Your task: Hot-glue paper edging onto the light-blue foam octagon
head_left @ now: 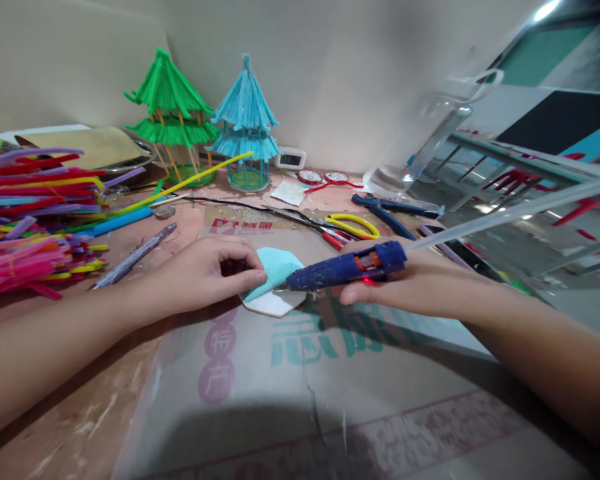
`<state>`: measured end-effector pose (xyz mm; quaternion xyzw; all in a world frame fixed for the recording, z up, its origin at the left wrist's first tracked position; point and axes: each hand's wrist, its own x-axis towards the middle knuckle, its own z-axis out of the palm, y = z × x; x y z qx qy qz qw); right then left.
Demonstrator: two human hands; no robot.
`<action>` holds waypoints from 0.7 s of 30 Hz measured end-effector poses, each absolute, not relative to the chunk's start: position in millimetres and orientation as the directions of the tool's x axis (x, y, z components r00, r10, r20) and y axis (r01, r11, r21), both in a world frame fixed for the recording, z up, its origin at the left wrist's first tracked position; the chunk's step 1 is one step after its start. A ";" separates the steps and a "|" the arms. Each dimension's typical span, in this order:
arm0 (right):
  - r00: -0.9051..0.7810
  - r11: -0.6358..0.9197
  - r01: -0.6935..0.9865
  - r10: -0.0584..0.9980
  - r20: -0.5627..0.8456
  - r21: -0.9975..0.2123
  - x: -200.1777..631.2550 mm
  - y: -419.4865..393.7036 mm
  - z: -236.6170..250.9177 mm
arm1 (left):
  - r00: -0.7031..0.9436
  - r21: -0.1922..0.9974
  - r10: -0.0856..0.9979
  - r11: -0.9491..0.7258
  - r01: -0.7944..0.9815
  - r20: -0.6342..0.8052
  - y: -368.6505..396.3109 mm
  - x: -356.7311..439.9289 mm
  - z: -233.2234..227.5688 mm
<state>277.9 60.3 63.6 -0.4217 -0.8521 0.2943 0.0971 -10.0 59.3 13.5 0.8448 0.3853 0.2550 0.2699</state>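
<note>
A hot glue gun point(347, 265), dark blue with a clear glue stick trailing from its rear, is gripped by my right hand point(405, 283). Its nozzle points left and meets a light blue sheet point(275, 263) or hovers just over it; I cannot tell which. The sheet lies partly folded back on a white octagonal board point(276, 303), whose near part is bare. My left hand point(220, 270) pinches the sheet's left edge between thumb and fingers. Under the board is a printed cardboard sheet point(260, 427).
Colourful pipe cleaners point(30, 227) pile up at the left near a pen point(135, 257). Behind stand a green pagoda model point(173, 120) and a blue pagoda model point(245, 127). Scissors point(350, 227), pliers point(383, 213), a small digital clock point(291, 159) and a clear plastic jug point(415, 140) sit beyond my hands.
</note>
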 end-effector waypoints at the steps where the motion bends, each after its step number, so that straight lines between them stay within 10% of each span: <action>1: -0.626 0.464 0.657 0.775 -0.086 -0.595 279.7 60.0 65.1 | 0.573 0.651 0.789 -0.558 0.514 0.224 59.2 -10.0 13.5; 21: -0.688 0.306 0.024 0.696 0.206 -0.952 283.2 73.2 64.1 | 0.421 0.761 0.885 -0.411 0.502 0.200 53.5 15.5 38.2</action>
